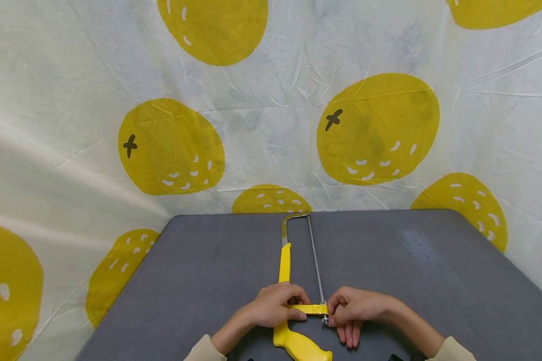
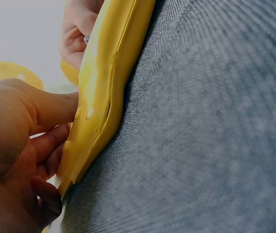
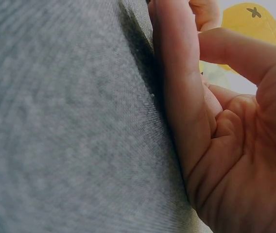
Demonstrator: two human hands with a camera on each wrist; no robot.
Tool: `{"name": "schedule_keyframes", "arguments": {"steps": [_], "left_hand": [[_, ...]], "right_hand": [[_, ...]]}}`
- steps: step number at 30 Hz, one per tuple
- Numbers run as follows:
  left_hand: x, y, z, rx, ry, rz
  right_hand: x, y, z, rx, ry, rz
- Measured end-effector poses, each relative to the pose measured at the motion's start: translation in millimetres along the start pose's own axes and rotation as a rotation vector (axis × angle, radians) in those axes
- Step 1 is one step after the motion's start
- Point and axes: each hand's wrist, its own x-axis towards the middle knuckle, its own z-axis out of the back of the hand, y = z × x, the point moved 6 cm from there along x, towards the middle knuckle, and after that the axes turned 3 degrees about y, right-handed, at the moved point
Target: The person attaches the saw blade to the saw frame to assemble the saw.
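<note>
While left fingers [image 1: 300,292] grip, hacksaw [image 1: 285,264] between them

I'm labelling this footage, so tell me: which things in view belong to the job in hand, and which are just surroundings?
In the job:
Yellow-handled metal hacksaw, held by the left hand
Its thin, straight grey blade
Its small silvery metal wing nut, at the right hand's fingertips

Surroundings:
Flat grey fabric-covered tabletop under the hacksaw
White cloth printed with yellow fruit

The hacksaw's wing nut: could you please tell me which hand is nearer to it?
The right hand, its fingers at the wing nut; the left hand grips the yellow frame, farther left.
</note>
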Motion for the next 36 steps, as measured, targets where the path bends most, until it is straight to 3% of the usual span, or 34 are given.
{"name": "schedule_keyframes", "arguments": {"steps": [36], "left_hand": [[-2.7, 6.1, -4.6, -0.015, 0.003, 0.005]], "right_hand": [[3.5, -4.7, -4.0, -0.022, -0.029, 0.001]]}}
